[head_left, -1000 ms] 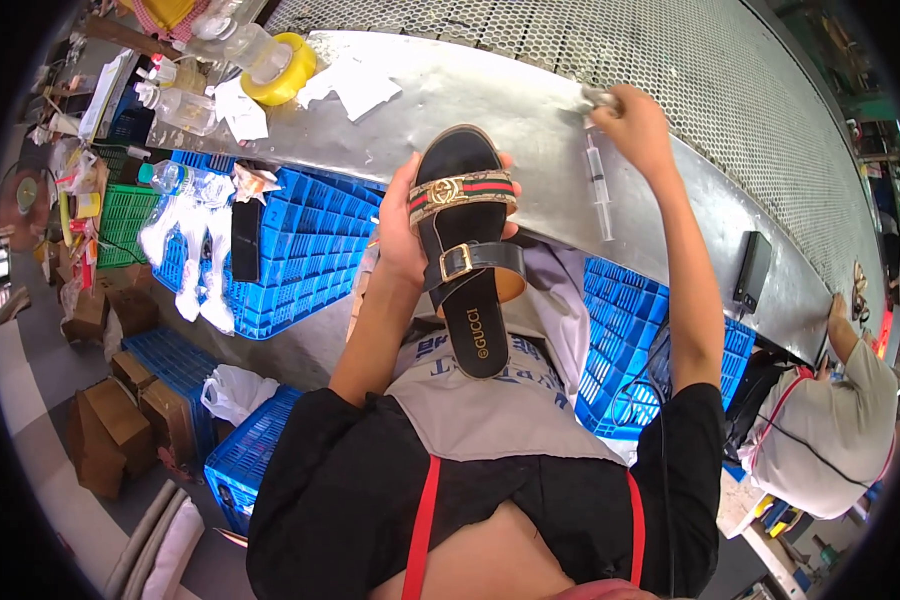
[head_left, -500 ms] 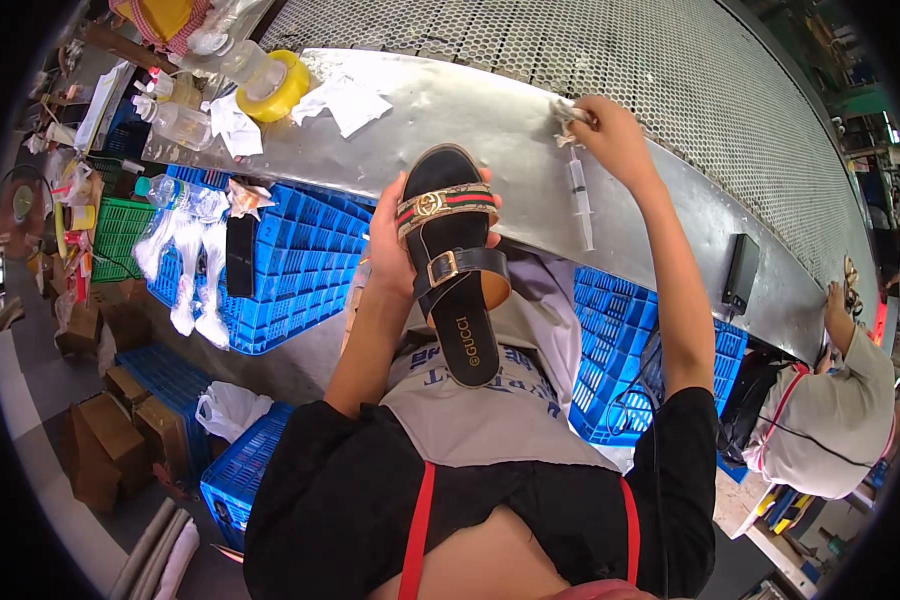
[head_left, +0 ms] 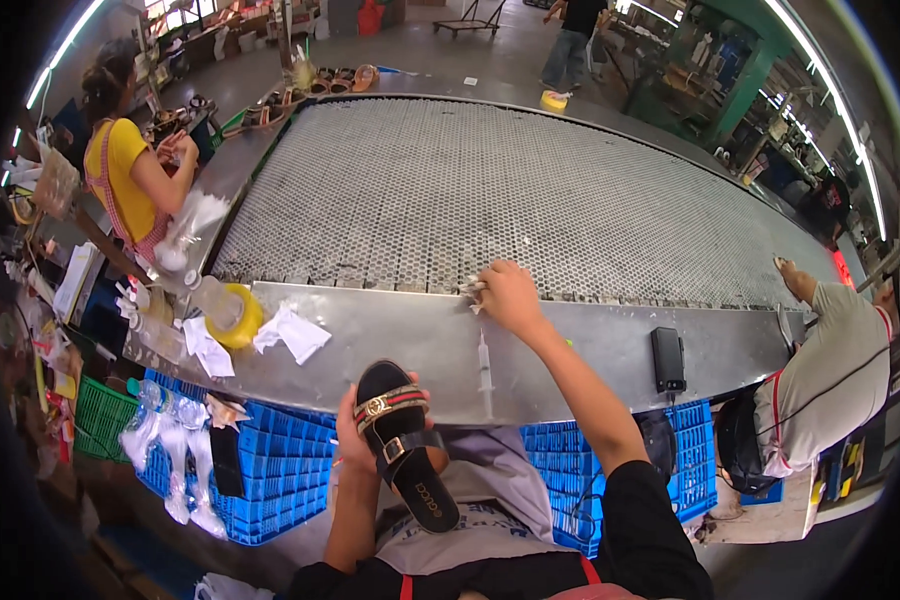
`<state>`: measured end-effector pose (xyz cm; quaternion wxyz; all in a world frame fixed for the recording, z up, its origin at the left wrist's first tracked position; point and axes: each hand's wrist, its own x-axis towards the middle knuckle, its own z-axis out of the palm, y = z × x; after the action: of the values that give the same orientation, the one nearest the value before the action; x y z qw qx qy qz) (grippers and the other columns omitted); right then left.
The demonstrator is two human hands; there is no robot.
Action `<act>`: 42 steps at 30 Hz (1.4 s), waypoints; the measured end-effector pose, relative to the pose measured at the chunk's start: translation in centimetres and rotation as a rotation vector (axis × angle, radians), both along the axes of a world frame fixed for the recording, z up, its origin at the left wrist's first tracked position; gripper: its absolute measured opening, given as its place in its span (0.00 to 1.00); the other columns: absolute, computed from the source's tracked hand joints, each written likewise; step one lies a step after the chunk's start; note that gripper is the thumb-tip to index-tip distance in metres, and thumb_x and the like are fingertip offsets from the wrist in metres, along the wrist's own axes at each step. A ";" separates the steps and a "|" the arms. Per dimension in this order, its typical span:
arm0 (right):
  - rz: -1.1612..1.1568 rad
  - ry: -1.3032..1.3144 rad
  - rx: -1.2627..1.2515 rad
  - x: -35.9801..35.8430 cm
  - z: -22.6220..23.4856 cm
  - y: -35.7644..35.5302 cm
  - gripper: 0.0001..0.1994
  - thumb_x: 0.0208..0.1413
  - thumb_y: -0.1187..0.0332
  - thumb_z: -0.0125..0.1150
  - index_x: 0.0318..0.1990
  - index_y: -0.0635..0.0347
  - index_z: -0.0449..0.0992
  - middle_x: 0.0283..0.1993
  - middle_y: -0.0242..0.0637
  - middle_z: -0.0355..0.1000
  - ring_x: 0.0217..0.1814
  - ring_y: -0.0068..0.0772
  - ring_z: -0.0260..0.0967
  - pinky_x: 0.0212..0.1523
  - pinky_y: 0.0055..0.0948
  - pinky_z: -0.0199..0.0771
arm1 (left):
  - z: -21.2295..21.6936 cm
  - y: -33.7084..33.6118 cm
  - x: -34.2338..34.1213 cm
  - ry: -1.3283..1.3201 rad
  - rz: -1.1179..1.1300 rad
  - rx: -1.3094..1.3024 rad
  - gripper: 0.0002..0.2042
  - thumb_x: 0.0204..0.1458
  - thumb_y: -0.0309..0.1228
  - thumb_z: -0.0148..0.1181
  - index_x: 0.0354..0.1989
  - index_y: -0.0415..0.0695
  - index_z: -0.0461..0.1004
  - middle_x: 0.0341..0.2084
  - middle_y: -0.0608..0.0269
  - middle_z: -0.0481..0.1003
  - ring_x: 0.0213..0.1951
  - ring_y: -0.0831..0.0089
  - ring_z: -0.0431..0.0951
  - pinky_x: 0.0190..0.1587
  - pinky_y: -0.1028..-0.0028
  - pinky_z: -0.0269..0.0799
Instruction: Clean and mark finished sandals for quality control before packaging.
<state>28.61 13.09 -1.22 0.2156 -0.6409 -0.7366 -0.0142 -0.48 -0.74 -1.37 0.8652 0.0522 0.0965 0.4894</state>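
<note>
My left hand (head_left: 348,428) is wrapped round a black sandal (head_left: 432,497) in front of my body, its insole facing up. The sandal has a striped band with a gold ornament and a black strap with a gold buckle. Out at the far edge of the metal ledge (head_left: 400,335), my right hand (head_left: 511,297) pinches a crumpled, greyish rag (head_left: 471,290). Just below that hand, a clear syringe (head_left: 485,362) lies on the ledge.
Beyond the ledge runs a wide mesh conveyor (head_left: 400,190). White cloths (head_left: 292,334), yellow tape (head_left: 236,318) and bottles stand left; a black box (head_left: 668,360) lies right. Blue crates (head_left: 280,470) sit below the ledge. Co-workers are at the left (head_left: 130,170) and right (head_left: 830,370).
The view has tilted up, bringing in more of the conveyor and room. My left hand still holds the sandal, and my right hand stays at the ledge's far edge with the rag.
</note>
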 end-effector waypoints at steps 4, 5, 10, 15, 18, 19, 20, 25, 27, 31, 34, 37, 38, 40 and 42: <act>-0.021 -0.006 0.029 2.0 1.0 -0.9 0.09 0.46 0.70 0.61 0.36 0.57 0.81 0.41 0.39 0.75 0.51 0.42 0.72 0.50 0.46 0.69 | -0.6 0.8 -0.6 0.025 -0.068 -0.001 0.32 0.65 0.51 0.32 0.66 0.35 0.60 0.59 0.39 0.68 0.51 0.42 0.77 0.46 0.42 0.80; -0.030 -0.065 0.022 2.7 1.0 -0.8 0.09 0.46 0.70 0.61 0.35 0.58 0.81 0.40 0.40 0.75 0.49 0.44 0.72 0.48 0.47 0.69 | -0.3 1.0 -0.1 0.068 -0.010 -0.039 0.32 0.65 0.51 0.32 0.66 0.36 0.60 0.57 0.37 0.70 0.50 0.43 0.78 0.46 0.43 0.80; -0.120 -0.082 0.052 7.2 2.7 -2.2 0.09 0.47 0.69 0.60 0.35 0.63 0.79 0.36 0.46 0.75 0.43 0.52 0.73 0.45 0.50 0.71 | 1.2 1.9 -0.1 0.078 -0.004 -0.003 0.33 0.66 0.52 0.31 0.68 0.37 0.59 0.57 0.38 0.70 0.46 0.40 0.80 0.43 0.44 0.82; -0.279 0.113 0.083 12.9 2.9 -5.6 0.08 0.50 0.69 0.62 0.36 0.62 0.76 0.36 0.47 0.75 0.41 0.54 0.73 0.42 0.49 0.73 | 1.7 2.0 -0.2 0.108 -0.034 -0.005 0.35 0.65 0.53 0.32 0.65 0.31 0.59 0.50 0.32 0.73 0.41 0.41 0.82 0.41 0.50 0.83; -0.455 0.117 0.005 14.7 1.8 -7.1 0.10 0.50 0.69 0.64 0.38 0.61 0.75 0.36 0.46 0.75 0.42 0.53 0.73 0.43 0.48 0.73 | 1.4 2.0 0.1 0.155 0.020 -0.033 0.35 0.65 0.52 0.32 0.66 0.31 0.58 0.50 0.31 0.73 0.41 0.41 0.82 0.41 0.49 0.83; -0.460 0.119 0.009 15.5 1.1 -7.6 0.10 0.50 0.69 0.64 0.38 0.61 0.75 0.36 0.46 0.75 0.42 0.53 0.73 0.43 0.48 0.73 | 1.6 2.1 0.3 0.147 0.022 -0.029 0.35 0.65 0.52 0.32 0.66 0.31 0.58 0.49 0.31 0.74 0.41 0.40 0.82 0.41 0.49 0.83; -0.432 0.009 -0.054 16.3 0.0 -8.2 0.11 0.50 0.68 0.64 0.39 0.61 0.74 0.37 0.45 0.75 0.42 0.53 0.73 0.43 0.48 0.74 | 1.5 1.9 0.5 0.138 0.023 -0.034 0.34 0.65 0.52 0.32 0.66 0.31 0.58 0.49 0.31 0.74 0.41 0.40 0.82 0.41 0.49 0.83; -0.430 -0.333 0.093 14.3 2.8 -10.5 0.10 0.50 0.67 0.62 0.39 0.60 0.74 0.38 0.43 0.74 0.42 0.51 0.74 0.43 0.45 0.74 | 2.2 1.8 -0.1 0.156 -0.018 -0.033 0.34 0.64 0.51 0.33 0.66 0.32 0.59 0.51 0.32 0.73 0.43 0.37 0.81 0.46 0.45 0.81; -0.417 -0.396 0.155 10.3 3.6 -10.6 0.09 0.51 0.67 0.61 0.38 0.59 0.75 0.38 0.43 0.74 0.41 0.49 0.75 0.42 0.44 0.74 | 0.5 1.9 -1.6 0.122 -0.119 0.161 0.32 0.64 0.50 0.33 0.65 0.36 0.63 0.58 0.41 0.71 0.54 0.39 0.76 0.51 0.36 0.76; -0.066 0.029 -0.161 0.9 1.7 -11.1 0.18 0.59 0.55 0.59 0.42 0.62 0.69 0.38 0.51 0.76 0.37 0.55 0.77 0.35 0.50 0.77 | -0.8 1.9 -1.0 0.097 -0.098 0.045 0.32 0.62 0.51 0.34 0.63 0.36 0.65 0.57 0.43 0.72 0.53 0.40 0.77 0.49 0.35 0.76; -0.021 0.041 -0.358 -2.3 1.2 -11.9 0.22 0.59 0.50 0.59 0.45 0.61 0.66 0.37 0.51 0.77 0.36 0.57 0.77 0.32 0.52 0.76 | 0.0 1.5 0.1 0.094 -0.147 0.025 0.34 0.61 0.51 0.35 0.63 0.31 0.63 0.53 0.37 0.73 0.49 0.41 0.78 0.48 0.40 0.78; 0.017 0.070 -0.380 -2.5 -1.4 -11.5 0.21 0.58 0.52 0.58 0.47 0.60 0.65 0.36 0.51 0.76 0.35 0.58 0.77 0.35 0.52 0.77 | 0.6 1.2 1.0 0.121 -0.069 -0.043 0.36 0.60 0.52 0.35 0.64 0.28 0.60 0.50 0.30 0.73 0.45 0.42 0.80 0.47 0.44 0.80; 0.023 0.122 -0.338 -1.7 -1.8 -11.3 0.20 0.58 0.54 0.58 0.46 0.60 0.66 0.36 0.52 0.76 0.35 0.59 0.77 0.35 0.53 0.76 | 0.5 1.5 1.1 0.129 -0.065 -0.042 0.36 0.60 0.52 0.35 0.64 0.28 0.60 0.50 0.30 0.73 0.45 0.42 0.80 0.47 0.44 0.79; 0.005 0.192 -0.288 0.1 -1.7 -11.5 0.17 0.56 0.57 0.57 0.46 0.60 0.67 0.35 0.53 0.76 0.35 0.61 0.76 0.36 0.53 0.76 | 0.3 2.5 1.7 0.143 -0.072 -0.063 0.36 0.61 0.51 0.35 0.64 0.28 0.60 0.49 0.32 0.74 0.43 0.41 0.81 0.46 0.45 0.80; -0.025 0.250 -0.215 0.9 0.6 -11.9 0.17 0.55 0.59 0.58 0.46 0.60 0.68 0.33 0.52 0.77 0.35 0.60 0.76 0.36 0.53 0.75 | 0.2 2.7 0.3 0.150 -0.066 0.037 0.35 0.61 0.52 0.35 0.63 0.31 0.62 0.54 0.38 0.73 0.51 0.42 0.77 0.49 0.40 0.78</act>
<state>29.50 1.18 -0.61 0.2358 -0.6661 -0.6933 0.1418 -0.16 1.98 -1.18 0.8701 0.1081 0.1501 0.4569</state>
